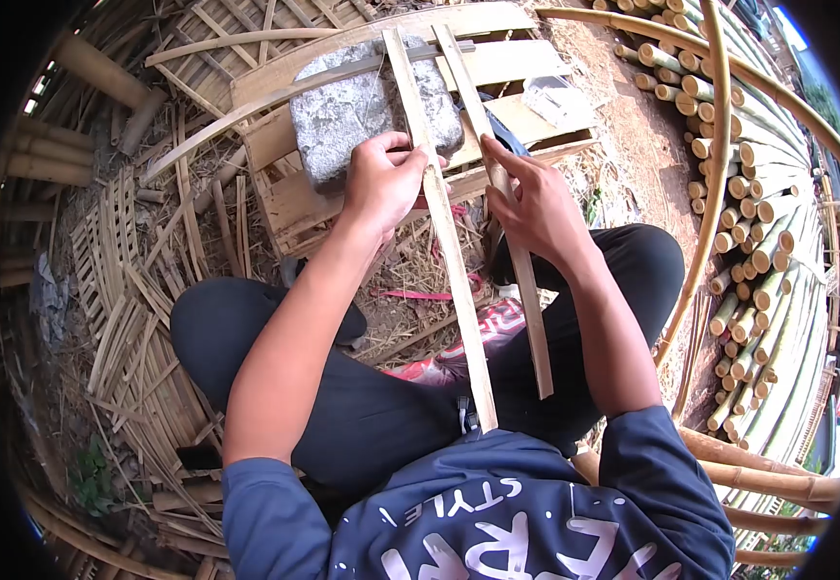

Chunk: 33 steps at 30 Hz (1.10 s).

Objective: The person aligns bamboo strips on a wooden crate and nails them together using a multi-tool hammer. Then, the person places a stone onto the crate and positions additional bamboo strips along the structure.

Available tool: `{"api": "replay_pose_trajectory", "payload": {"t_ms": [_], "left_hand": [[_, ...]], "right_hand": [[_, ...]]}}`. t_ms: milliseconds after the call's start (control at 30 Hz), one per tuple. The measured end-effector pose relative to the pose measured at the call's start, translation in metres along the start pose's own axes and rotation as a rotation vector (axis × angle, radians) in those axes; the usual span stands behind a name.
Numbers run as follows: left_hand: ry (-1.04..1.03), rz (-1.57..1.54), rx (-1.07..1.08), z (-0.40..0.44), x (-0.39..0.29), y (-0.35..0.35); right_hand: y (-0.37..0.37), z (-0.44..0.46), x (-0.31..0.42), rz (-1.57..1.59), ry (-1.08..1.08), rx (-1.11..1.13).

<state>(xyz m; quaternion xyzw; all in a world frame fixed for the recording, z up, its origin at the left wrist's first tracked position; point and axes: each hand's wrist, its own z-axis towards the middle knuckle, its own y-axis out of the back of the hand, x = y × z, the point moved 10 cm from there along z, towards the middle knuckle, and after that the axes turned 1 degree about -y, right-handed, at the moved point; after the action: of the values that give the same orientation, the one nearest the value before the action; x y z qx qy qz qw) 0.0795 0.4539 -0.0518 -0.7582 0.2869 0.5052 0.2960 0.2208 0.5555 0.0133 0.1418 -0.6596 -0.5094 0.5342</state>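
Note:
My left hand (pixel 381 186) is closed, thumb and fingers pinching a long pale bamboo strip (pixel 459 290). That strip slants from above a rough grey stone block (pixel 338 130) down to my lap. My right hand (pixel 538 208) grips a second bamboo strip (pixel 536 329), held roughly alongside the first and a little apart from it. The upper parts of both strips reach over the block and the wooden slat platform (pixel 275 208) under it. A thin curved strip (pixel 285 94) lies across the block. Part of a dark blue object (pixel 507 138), its kind unclear, shows beside my right hand.
A clear plastic container (pixel 557 101) sits on the platform's right side. Cut bamboo poles (pixel 749 232) are stacked at the right, behind a bent bamboo pole (pixel 715 174). Woven slats and split strips (pixel 135 329) cover the left ground. A red-and-white sack (pixel 497 324) lies between my legs.

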Motion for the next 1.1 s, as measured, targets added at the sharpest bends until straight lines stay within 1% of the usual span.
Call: {"api": "replay_pose_trajectory", "payload": {"t_ms": [167,267,367,467,567,667,767,867,967,1100], "left_hand": [[-0.026,0.009,-0.007,0.0,-0.001,-0.002],[-0.051,0.042,-0.076,0.001,-0.002,0.003],[-0.098,0.059,-0.052,0.006,0.001,0.001],[-0.089,0.019,-0.049,0.001,0.005,-0.003],[-0.13,0.111,-0.063,0.003,0.005,-0.002],[-0.106,0.021,-0.059,0.002,0.003,-0.003],[-0.068,0.006,-0.07,0.001,0.004,-0.003],[-0.08,0.006,-0.052,0.001,0.002,-0.004],[-0.061,-0.012,-0.063,0.001,0.003,-0.003],[-0.12,-0.004,-0.03,0.009,0.011,-0.001]], "right_hand": [[0.001,-0.001,0.004,-0.014,0.038,-0.005],[0.001,0.0,0.003,0.005,0.021,0.004],[0.001,0.0,0.003,-0.011,0.004,0.014],[0.001,0.0,0.003,-0.007,-0.004,0.024],[0.001,-0.001,0.002,-0.007,0.031,-0.02],[0.0,-0.001,0.0,0.002,0.045,-0.039],[0.001,-0.001,0.002,-0.011,0.023,-0.026],[-0.001,0.0,-0.001,0.005,0.029,-0.026],[-0.002,0.0,0.0,0.0,-0.015,0.024],[-0.002,0.0,0.002,-0.023,0.01,0.007]]}}
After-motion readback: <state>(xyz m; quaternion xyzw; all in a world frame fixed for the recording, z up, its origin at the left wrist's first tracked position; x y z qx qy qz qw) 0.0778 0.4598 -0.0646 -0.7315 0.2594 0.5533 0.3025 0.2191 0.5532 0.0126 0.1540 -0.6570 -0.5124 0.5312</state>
